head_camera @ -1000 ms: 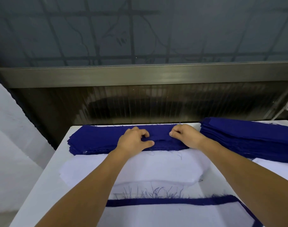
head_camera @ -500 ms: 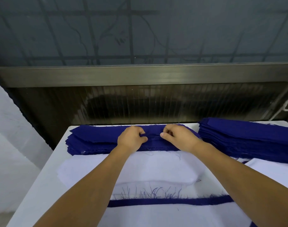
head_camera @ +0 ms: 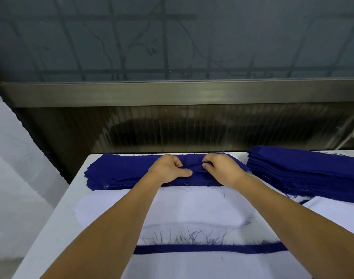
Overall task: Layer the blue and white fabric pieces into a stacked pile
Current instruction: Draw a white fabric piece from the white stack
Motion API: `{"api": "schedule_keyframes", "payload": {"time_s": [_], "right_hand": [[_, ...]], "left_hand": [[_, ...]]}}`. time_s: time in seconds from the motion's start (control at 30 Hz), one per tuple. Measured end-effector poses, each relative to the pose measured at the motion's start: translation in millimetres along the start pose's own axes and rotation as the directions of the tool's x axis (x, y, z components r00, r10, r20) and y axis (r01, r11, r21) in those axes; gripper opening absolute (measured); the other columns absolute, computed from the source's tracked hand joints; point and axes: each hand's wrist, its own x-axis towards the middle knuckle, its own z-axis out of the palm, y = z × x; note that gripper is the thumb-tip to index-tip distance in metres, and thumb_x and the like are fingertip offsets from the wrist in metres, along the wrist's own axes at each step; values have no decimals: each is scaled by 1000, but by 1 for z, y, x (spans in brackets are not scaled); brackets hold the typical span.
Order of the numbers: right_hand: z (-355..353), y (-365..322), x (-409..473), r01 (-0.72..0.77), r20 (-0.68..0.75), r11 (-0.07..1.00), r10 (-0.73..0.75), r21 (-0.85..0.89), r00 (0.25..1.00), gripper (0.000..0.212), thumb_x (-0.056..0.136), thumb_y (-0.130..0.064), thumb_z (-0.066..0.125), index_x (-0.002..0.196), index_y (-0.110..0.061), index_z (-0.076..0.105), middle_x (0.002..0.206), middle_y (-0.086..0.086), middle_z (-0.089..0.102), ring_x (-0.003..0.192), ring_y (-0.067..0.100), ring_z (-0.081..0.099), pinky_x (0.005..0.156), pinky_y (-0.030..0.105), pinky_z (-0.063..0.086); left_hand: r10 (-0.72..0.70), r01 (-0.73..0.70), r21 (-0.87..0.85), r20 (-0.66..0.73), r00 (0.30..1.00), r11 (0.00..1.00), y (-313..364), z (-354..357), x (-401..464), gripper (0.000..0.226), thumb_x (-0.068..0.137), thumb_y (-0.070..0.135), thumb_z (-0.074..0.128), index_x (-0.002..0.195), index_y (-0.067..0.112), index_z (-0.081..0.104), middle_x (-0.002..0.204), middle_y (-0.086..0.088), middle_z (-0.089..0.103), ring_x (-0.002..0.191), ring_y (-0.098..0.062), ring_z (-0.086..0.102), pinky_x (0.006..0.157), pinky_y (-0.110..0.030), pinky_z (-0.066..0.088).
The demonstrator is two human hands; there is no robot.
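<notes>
Now both hands, left hand (head_camera: 168,170) & right hand (head_camera: 224,170), pinching top blue fabric pile (head_camera: 119,172), long axis running left-right.

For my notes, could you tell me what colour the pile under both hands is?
Dark blue pile, seen in the head view.

Matt woven cloth on a smooth white table, backed by brushed metal and ribbed glass.

The blue fabric stack (head_camera: 119,174) at 12 o'clock and the second blue stack (head_camera: 305,170) at 2 o'clock are seen matt, with frayed thread edges; the white fabric pieces (head_camera: 192,208) look smooth; the table (head_camera: 51,238) is plain; the metal rail (head_camera: 172,93) is brushed.
</notes>
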Motion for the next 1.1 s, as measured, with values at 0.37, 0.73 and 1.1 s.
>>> {"api": "schedule_keyframes", "payload": {"time_s": [0.37,0.73,1.1], "right_hand": [[-2,24,-11,-36,15,995,35,90,999,15,97,-19,56,109,-22,63,108,-5,61,94,10,57,79,17,44],[-6,28,-19,-91,-1,991,92,100,996,12,99,-17,51,105,-22,60,106,-5,58,95,14,58,78,20,47],[-52,9,-171,-2,-43,991,8,135,999,13,92,-21,59,85,-33,60,80,-13,62,75,7,59,64,18,46]], "left_hand": [[90,-75,177,-76,993,981,-8,-3,-7,6,90,20,60,91,20,66,90,-1,67,85,-16,62,83,-35,56],[18,119,404,-321,947,907,-97,-80,-40,7,95,23,56,95,24,63,100,-2,67,83,-14,58,74,-32,51],[393,-270,460,-197,898,846,-96,-79,-166,15,93,26,59,105,34,64,104,15,63,89,-4,57,80,-13,45]]}}
